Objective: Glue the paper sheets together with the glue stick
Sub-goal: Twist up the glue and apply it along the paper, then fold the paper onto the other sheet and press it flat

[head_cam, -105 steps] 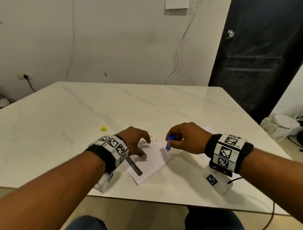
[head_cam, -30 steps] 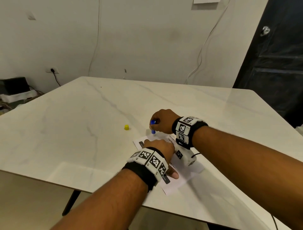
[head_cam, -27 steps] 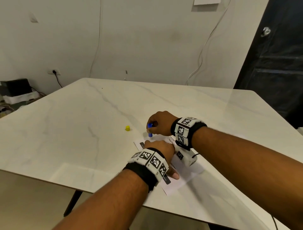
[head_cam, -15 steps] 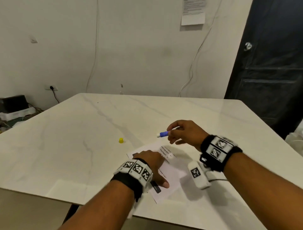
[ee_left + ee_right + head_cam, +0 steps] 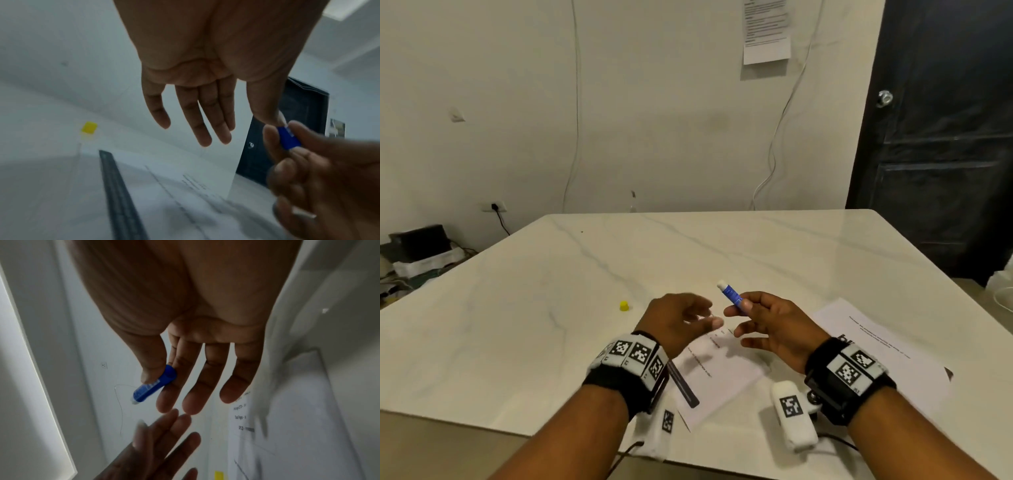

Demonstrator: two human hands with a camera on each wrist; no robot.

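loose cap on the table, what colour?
Yellow cap, left of the left hand; clearest in head view.

Left hand hides part of the small sheet; print unreadable.

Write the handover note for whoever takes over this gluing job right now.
Right hand: pinches the uncapped blue glue stick between thumb and forefinger, held in the air with its white tip up.
Left hand: open, holds nothing, hovers over the smaller sheet.
The yellow cap stands on the table, left of the hands. The second sheet lies to the right, apart from the first.
Done: cap off. Whether glue is already on the paper cannot be told.
Left: lay one sheet on the other, press, recap.
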